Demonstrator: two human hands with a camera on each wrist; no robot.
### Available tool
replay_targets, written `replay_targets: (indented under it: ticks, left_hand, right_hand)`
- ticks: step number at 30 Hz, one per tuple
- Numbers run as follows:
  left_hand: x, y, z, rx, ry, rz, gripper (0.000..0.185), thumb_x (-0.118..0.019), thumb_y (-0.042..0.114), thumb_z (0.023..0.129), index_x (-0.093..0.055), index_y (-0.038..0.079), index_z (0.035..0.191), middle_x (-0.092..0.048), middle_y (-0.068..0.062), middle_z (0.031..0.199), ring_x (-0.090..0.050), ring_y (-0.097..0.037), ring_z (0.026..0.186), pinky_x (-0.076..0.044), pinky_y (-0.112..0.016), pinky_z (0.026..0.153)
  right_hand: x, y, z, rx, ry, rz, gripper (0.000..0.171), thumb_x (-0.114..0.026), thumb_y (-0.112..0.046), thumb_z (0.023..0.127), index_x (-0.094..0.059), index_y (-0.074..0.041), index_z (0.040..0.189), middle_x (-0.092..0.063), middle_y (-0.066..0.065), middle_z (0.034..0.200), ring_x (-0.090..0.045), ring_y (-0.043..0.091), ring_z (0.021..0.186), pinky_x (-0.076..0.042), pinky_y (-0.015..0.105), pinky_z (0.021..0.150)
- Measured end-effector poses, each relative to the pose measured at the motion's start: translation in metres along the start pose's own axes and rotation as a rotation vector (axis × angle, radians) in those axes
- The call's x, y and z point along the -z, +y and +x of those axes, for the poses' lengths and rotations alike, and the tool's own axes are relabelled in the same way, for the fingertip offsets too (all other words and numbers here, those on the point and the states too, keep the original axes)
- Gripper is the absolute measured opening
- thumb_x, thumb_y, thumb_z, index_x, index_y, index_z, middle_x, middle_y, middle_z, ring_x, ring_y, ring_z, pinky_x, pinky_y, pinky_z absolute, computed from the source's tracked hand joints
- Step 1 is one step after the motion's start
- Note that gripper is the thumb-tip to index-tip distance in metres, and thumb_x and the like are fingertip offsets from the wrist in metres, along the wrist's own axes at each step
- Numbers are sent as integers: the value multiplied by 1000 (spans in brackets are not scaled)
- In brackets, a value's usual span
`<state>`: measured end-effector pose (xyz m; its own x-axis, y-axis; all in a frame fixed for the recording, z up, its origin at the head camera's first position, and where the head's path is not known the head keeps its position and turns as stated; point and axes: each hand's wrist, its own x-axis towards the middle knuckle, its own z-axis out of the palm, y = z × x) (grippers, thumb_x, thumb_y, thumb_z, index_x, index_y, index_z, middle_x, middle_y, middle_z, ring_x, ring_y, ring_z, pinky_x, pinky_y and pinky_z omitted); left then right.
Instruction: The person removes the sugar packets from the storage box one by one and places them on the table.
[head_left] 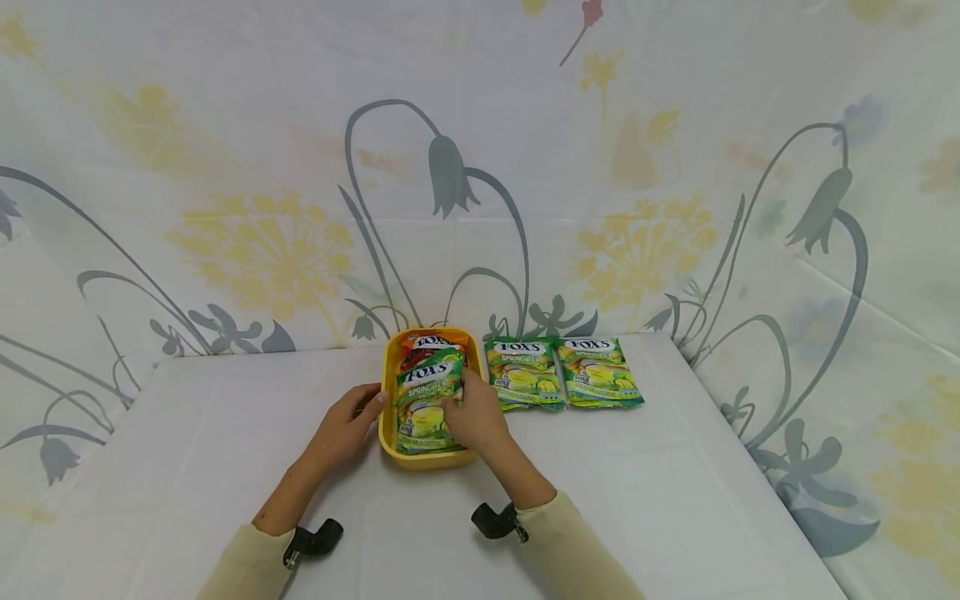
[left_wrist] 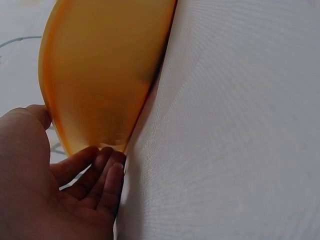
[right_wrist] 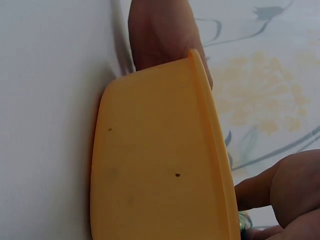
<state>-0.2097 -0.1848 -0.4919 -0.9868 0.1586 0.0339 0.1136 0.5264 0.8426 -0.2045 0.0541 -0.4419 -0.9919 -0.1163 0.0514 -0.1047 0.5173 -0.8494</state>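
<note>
Inside a yellow plastic tray (head_left: 431, 460) lies a green FOX'S Spring Tea candy packet (head_left: 426, 410), over another green packet and a red FOX'S packet (head_left: 433, 342). My right hand (head_left: 477, 414) pinches the upper packet's right side, thumb across its front; its fingertips are partly hidden. On the tray's left, my left hand (head_left: 347, 425) holds the wall. In the left wrist view, the thumb of that left hand (left_wrist: 60, 175) meets the rim while its bent fingers touch the outer wall. The right wrist view shows the tray's outer side (right_wrist: 155, 150).
Two more green FOX'S packets (head_left: 522, 375) (head_left: 600, 372) lie side by side, right of the tray. White cloth (head_left: 637, 500) covers the table. A flower-printed backdrop (head_left: 487, 167) rises just behind the tray and packets.
</note>
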Motion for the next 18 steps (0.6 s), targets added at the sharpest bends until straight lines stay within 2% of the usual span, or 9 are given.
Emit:
replay_targets:
  ticks: [6,10,14,18]
  left_hand:
    - [-1,0,0,1,2,-1,62,-46,46,114,-49,-2,154,-56,-23,151,-54,-39,140,-44,-57,117]
    - [0,0,0,9,2,3,62,-47,46,114,-49,-2,154,-56,-23,152,-53,-39,141,-44,-57,118]
    - [0,0,0,12,-3,5,64,-46,47,113,-48,-2,154,-54,-23,153,-52,-40,142,-44,-57,118]
    - [0,-1,0,6,-5,7,64,-46,47,113,-48,-3,154,-54,-24,153,-52,-41,142,-44,-58,118]
  right_hand:
    - [1,2,-1,9,57,33,49,-66,-8,99,-54,12,143,-66,27,133,-67,33,116,-59,51,97]
    - [2,2,-3,12,94,51,46,-68,-8,99,-56,12,138,-68,25,126,-66,29,104,-60,46,86]
    - [3,0,-4,19,126,75,42,-70,-9,98,-59,12,133,-68,22,115,-62,25,92,-56,38,73]
    - [5,-2,-6,33,152,107,41,-71,-8,96,-60,13,130,-67,20,107,-60,24,87,-52,34,69]
